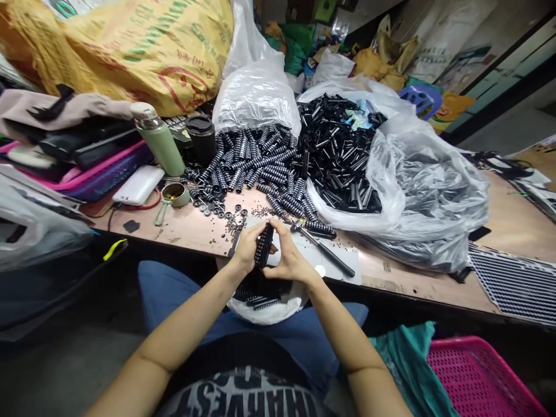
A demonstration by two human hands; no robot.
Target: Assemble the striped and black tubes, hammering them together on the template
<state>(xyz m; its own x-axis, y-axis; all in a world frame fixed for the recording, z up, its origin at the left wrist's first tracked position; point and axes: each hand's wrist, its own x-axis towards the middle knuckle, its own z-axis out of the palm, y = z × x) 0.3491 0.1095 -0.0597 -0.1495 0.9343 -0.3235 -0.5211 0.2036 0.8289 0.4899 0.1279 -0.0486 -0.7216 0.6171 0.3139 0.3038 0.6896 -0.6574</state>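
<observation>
Both of my hands are together over the table's front edge, around a black bar with rows of small white marks. My left hand wraps its left side, fingers closed. My right hand curves round from the other side, its thumb and fingertips at the bar's two ends. Just right of them a hammer with a dark handle lies on a grey plate. Below, a white-lined container in my lap holds similar black pieces. Behind my hands are tiny scattered parts.
A heap of black-and-white ringed cylinders lies behind. A plastic bag spills black pieces. To the left stand a green bottle, a dark cup, a small bowl and a white power bank. A pink basket is low right.
</observation>
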